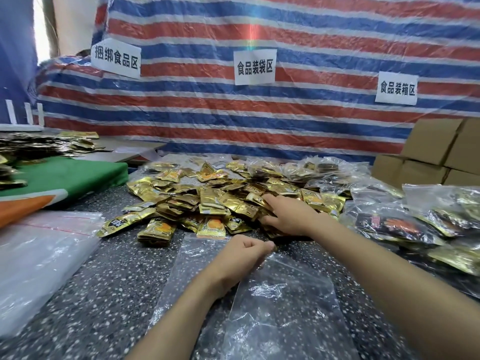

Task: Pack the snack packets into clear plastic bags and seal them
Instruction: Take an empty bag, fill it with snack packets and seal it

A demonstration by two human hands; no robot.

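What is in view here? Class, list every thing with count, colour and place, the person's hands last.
snack packets: uncounted heap, gold, mid-table
clear plastic bag: one or two, clear, flat before the person
spare bags: one stack, clear, left edge
filled bags: several, clear, right side
cardboard boxes: several, brown, far right
paper signs: three, white, on the tarp
tarp: one, red-blue-white striped, behind the table
mat: one, green, left
table: one, dark speckled, under everything
left hand: one, pinching the clear plastic bag's top edge
right hand: one, fingers on the snack packets
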